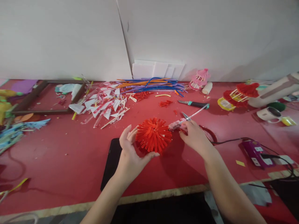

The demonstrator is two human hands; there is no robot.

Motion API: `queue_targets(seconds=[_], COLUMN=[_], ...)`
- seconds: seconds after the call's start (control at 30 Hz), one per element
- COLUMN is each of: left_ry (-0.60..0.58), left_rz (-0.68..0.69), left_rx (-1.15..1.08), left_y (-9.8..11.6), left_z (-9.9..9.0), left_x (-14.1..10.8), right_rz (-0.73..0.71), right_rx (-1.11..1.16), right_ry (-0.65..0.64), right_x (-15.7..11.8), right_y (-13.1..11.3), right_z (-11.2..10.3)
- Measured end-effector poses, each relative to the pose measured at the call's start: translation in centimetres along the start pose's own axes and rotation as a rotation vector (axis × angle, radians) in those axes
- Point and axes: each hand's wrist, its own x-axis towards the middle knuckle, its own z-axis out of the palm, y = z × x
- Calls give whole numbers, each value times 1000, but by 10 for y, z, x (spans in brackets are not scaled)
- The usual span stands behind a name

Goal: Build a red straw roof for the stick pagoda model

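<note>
A round dome of short red fuzzy stems (153,135), set out like rays, is held by its edge in my left hand (132,154), thumb below and fingers at its left side. Just right of it, my right hand (193,133) is closed with curled fingers beside a pink crumpled lump (174,125). Whether the fingers grip the lump or something under them is hidden. A pointed metal blade (186,116) and a clear stick (199,110) show just beyond these fingers. A red loop (210,133) lies behind the right wrist.
A black phone (109,161) lies beside my left hand. Behind are blue and orange stems (151,84), scraps (105,104) and a utility knife (195,104). Rightward stand a red-and-yellow tiered model (240,96), a mug (268,114) and a purple power strip (255,152) with cables.
</note>
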Motion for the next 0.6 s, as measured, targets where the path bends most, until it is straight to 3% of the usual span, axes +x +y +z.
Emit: queue_targets(seconds=[0.2,0.4,0.6], left_ry=[9,23,59], left_rz=[-113,-31,-104], left_rx=[-87,-120,-200], left_y=[-1,-11,-1], left_z=[2,5,4], left_x=[9,12,16], right_rz=[94,106,203], right_rx=[-153,-142,47], right_ry=[-16,-10,178], right_x=[-2,-1,-8], right_y=[-3,5,16], right_z=[5,10,8])
